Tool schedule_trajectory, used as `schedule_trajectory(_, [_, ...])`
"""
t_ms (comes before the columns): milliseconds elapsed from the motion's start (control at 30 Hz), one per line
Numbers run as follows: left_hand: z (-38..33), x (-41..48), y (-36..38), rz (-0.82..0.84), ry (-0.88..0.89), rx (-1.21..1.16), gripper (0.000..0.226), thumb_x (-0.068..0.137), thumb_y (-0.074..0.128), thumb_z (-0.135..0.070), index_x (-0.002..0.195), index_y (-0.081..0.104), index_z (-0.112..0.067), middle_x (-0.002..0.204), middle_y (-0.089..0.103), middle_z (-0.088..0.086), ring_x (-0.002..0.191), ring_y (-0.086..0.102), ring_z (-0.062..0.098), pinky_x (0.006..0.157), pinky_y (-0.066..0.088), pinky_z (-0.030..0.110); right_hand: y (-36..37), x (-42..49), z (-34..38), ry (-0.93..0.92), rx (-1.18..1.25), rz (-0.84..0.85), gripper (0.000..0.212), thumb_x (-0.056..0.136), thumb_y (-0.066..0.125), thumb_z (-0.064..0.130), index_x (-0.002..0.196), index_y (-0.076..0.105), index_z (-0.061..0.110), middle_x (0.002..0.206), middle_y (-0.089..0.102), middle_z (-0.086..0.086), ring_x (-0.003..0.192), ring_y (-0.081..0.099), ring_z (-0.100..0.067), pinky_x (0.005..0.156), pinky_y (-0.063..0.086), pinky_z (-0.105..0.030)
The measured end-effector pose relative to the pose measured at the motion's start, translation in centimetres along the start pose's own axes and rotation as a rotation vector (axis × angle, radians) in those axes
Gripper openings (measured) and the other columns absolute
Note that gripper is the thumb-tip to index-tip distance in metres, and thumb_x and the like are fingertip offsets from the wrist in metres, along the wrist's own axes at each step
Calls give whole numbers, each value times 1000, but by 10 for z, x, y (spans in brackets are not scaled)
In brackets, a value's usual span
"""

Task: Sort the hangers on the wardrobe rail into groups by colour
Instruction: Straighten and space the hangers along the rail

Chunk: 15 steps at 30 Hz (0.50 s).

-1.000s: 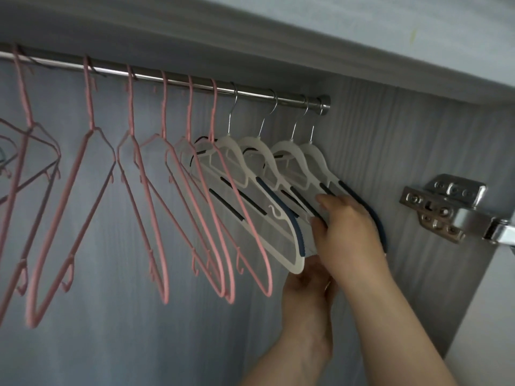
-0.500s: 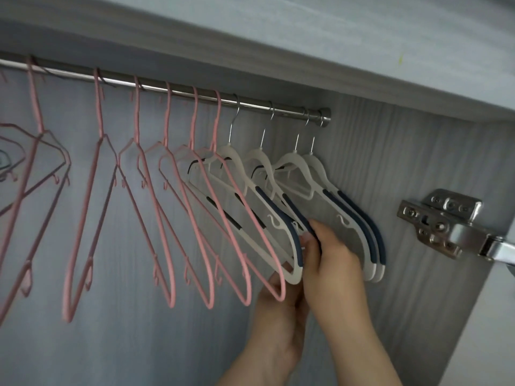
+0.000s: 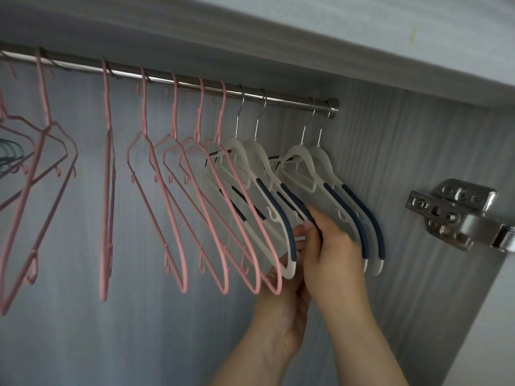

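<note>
Right of centre in the frame, four white hangers (image 3: 302,160) with dark blue grip strips hang by metal hooks from the wardrobe rail (image 3: 195,84), in two pairs: one pair beside the pink ones and one pair hard against the rail's end cap at the side wall. The right hand (image 3: 331,246) reaches up between the two pairs, its fingers curled around the lower arm of the second white hanger from the left, pinching it near the dark strip. The left hand (image 3: 284,299) sits just below and behind it, palm turned toward the camera, fingertips touching the bottom corner of the left pair; whether it actually grips anything I cannot tell, since the right hand covers its fingers. To the left along the rail runs a row of pink hangers (image 3: 178,207), the nearest four bunched close to the white ones and overlapping them, others spaced wider toward the frame's left edge. At the far left edge a few grey hangers (image 3: 8,157) show partly. On the right wall is a metal door hinge (image 3: 457,215).
</note>
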<state>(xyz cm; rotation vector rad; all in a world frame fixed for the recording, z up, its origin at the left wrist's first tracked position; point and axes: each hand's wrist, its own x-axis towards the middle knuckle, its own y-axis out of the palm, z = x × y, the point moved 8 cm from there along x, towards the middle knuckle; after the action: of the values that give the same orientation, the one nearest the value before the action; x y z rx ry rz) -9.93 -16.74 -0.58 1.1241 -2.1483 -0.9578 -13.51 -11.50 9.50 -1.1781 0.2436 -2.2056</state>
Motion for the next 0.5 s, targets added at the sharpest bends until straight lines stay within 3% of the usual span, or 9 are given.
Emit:
schedule_trajectory(100, [5,5,-3,1,-27,-6,28,75,62,-9,102,66,-6,97,69,13,89,65,21,66,57,26,-3,-1,2,4,-5,4,32,95,42,17,123,57,22,92,71,0,85,68,-15,78,54,-28])
schedule_trajectory(233, [10,9,-8,-30,-32,-70,38,78,61,-13,113,59,1,113,64,19,105,61,27,75,57,27,-38,-7,20,-137,-66,-177,28,92,51,15,117,62,16,106,67,-2,94,65,-17,82,43,-13])
schedule_trajectory(300, [11,7,-10,-76,-41,-103,44,69,64,-17,110,61,0,112,65,18,100,64,24,72,58,25,-56,-5,22,-163,-134,-253,27,88,55,9,114,64,13,110,65,-4,97,61,-16,81,33,-6])
schedule_trajectory(400, [14,3,-17,-126,-52,-147,45,66,65,-19,107,63,0,106,68,15,87,68,19,60,56,19,-57,5,12,-102,-241,-172,38,88,54,4,125,56,10,123,59,-8,110,56,-21,79,24,-3])
schedule_trajectory(500, [18,1,-24,-186,-61,-182,39,74,62,-19,107,62,0,100,69,14,78,70,17,57,56,20,-43,13,3,-49,-282,-56,45,91,48,7,136,43,13,130,55,-8,116,53,-22,76,26,-8])
